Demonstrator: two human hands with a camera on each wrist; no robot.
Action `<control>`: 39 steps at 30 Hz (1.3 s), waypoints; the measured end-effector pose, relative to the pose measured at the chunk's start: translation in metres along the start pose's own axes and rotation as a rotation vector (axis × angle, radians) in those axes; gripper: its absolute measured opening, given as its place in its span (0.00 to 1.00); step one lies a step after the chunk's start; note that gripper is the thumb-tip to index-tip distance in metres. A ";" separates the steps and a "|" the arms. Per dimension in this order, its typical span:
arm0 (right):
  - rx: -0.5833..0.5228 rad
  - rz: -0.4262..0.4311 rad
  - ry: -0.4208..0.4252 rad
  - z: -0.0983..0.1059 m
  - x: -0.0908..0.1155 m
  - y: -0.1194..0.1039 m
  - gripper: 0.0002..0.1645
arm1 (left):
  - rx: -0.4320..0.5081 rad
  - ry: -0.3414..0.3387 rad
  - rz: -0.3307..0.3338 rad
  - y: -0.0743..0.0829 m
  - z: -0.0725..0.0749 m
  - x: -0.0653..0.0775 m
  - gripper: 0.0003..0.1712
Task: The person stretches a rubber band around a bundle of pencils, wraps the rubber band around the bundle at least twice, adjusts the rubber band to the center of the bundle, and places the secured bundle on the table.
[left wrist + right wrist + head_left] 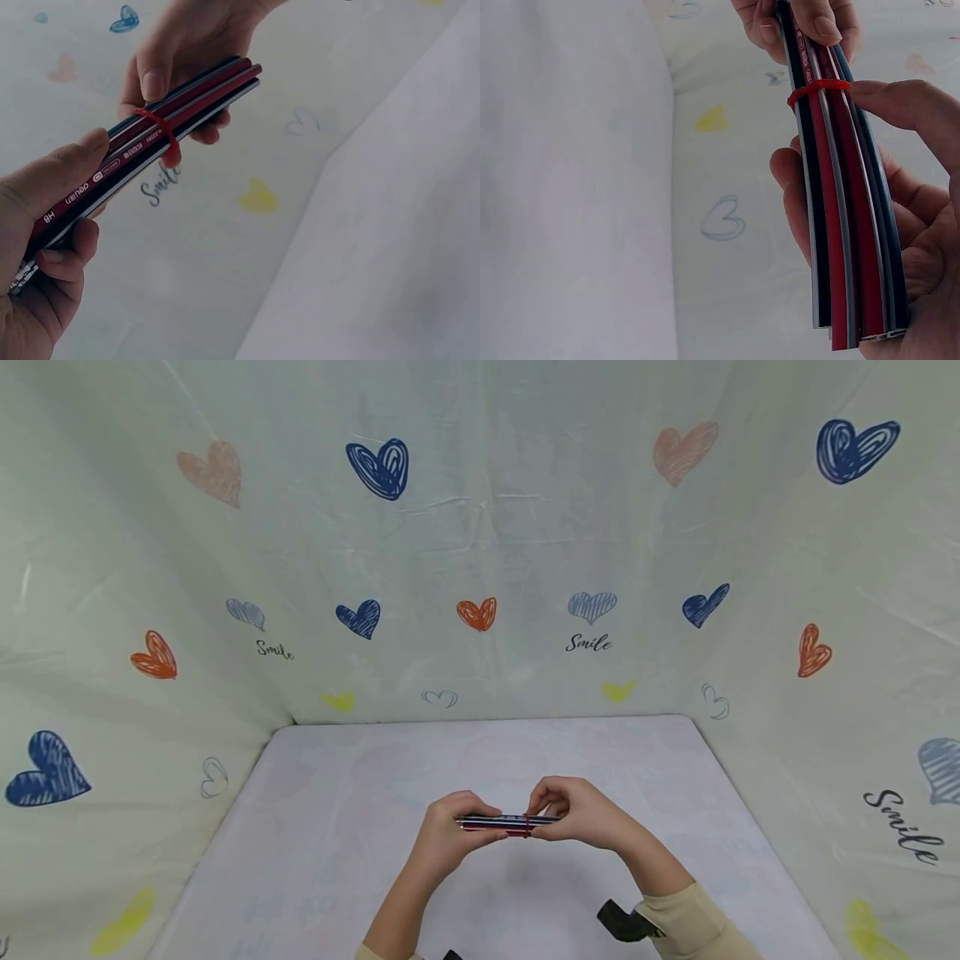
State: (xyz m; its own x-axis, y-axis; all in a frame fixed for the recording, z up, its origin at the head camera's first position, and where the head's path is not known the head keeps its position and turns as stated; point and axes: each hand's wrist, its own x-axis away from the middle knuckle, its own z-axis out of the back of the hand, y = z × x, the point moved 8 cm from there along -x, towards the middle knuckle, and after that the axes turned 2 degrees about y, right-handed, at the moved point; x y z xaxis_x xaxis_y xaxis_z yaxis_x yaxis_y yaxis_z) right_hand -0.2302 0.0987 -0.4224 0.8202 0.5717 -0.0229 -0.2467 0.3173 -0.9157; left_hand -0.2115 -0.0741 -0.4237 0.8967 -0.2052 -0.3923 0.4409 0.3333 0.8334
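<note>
A bundle of red and dark striped pencils (pixel 516 824) is held level between both hands above the table. My left hand (pixel 448 837) grips one end, thumb on the near side and fingers behind. Around the pencils (pixel 841 225) runs a red rubber band (pixel 819 88). At that band my right hand (pixel 588 818) pinches, with its thumb tip against it and other fingers curled behind the bundle. In the left wrist view, white lettering shows on a red pencil (pixel 82 187); the pencils' far ends stick out unevenly past the band. My left palm hides their other ends.
A white table (pixel 337 793) with rounded back corners lies under the hands. Pale cloth (pixel 480 543) printed with hearts and "Smile" surrounds it at the back and both sides. A black strap (pixel 626 922) sits at the right cuff.
</note>
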 end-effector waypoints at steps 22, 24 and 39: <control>0.083 0.066 0.107 -0.001 -0.001 -0.005 0.08 | 0.026 0.036 0.041 0.000 0.001 -0.002 0.12; 0.108 0.071 0.111 -0.001 -0.002 -0.006 0.08 | 0.035 0.038 0.040 0.000 0.000 -0.002 0.12; 0.221 0.051 0.063 -0.010 -0.002 0.001 0.16 | 0.014 0.016 0.068 -0.005 -0.002 0.001 0.13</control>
State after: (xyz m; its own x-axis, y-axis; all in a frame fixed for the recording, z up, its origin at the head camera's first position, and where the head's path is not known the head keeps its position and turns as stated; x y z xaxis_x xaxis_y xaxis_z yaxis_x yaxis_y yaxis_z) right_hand -0.2271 0.0902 -0.4273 0.8329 0.5447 -0.0983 -0.3898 0.4512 -0.8028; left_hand -0.2129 -0.0746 -0.4293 0.9250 -0.1679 -0.3409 0.3787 0.3329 0.8636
